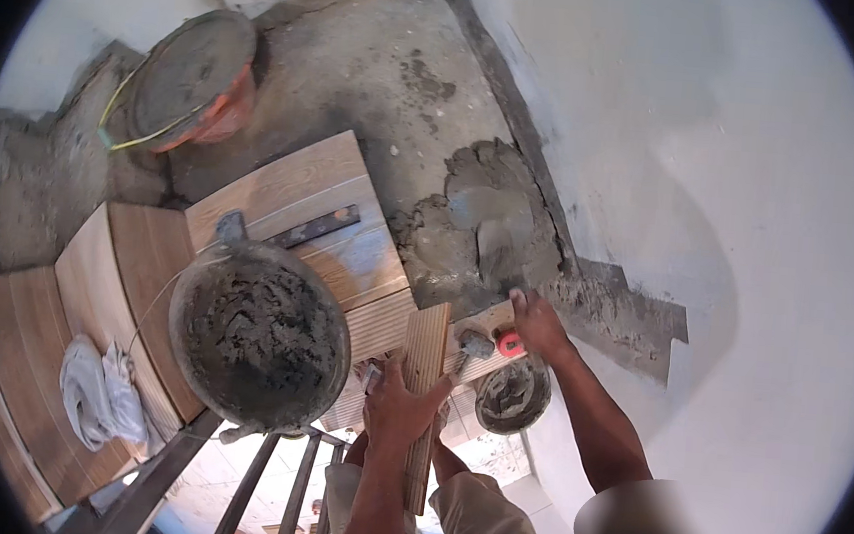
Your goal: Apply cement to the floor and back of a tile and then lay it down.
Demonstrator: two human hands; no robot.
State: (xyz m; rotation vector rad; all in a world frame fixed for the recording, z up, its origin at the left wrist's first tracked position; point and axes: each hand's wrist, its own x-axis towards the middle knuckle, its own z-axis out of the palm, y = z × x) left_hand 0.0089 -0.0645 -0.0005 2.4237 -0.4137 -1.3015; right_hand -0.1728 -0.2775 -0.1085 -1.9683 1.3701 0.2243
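My left hand (401, 406) is closed round a narrow wood-look strip (425, 362) with a grooved end, held upright in front of my legs. Farther right, my right hand (540, 326) is closed on a trowel (498, 253); its handle is mostly hidden by the fingers. The trowel's blade rests on a spread of wet grey mortar (488, 187) along the wall's foot. Just beside the right hand, a round red tape measure (511, 344) and a grey lump (476, 344) lie on the wood-look step edge (493, 319).
A large black tub of mortar (261, 339) stands left on wood-look tiles (324, 179), near a dark flat bar (317, 226). Behind it sits an orange mortar bucket (220, 115). Also around are a small mortar bowl (513, 399), a white cloth (101, 392) and metal railing bars (249, 484).
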